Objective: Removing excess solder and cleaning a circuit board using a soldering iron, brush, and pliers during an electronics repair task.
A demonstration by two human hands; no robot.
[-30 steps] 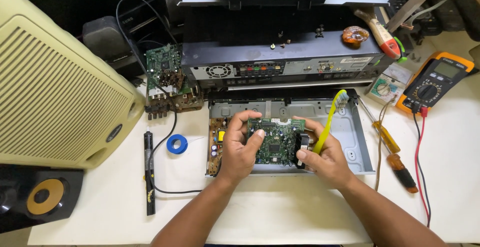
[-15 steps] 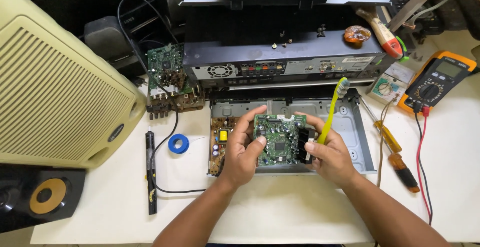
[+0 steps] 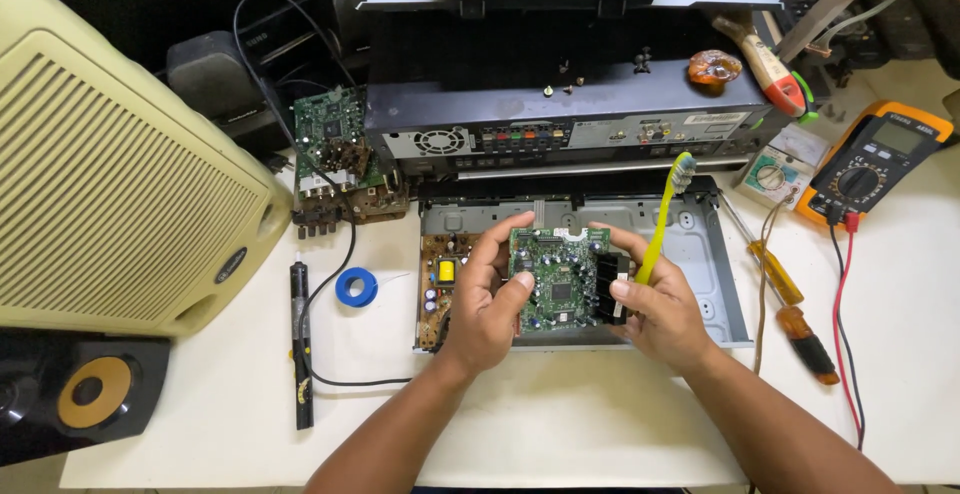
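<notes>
Both hands hold a small green circuit board studded with black chips, raised just above the open grey metal chassis that lies at the middle of the white table; the left hand clasps the board's left edge, thumb laid on its face and fingers curled behind it; the right hand grips the right edge, and between its thumb and fingers it also pinches a yellow plastic toothbrush, whose bristled head points up and away over the chassis; inside the chassis, at its left end, sits a brown circuit board with a yellow transformer; directly behind the chassis stands a black disc player unit with its rear sockets facing the person; left of the chassis lie a blue roll of tape and a black soldering iron with its cord; further left stands a large cream speaker grille; right of the chassis lie two orange-handled screwdrivers, and beyond them an orange multimeter with red and black leads; behind the chassis's left corner rests another green circuit board bearing brown connectors.
</notes>
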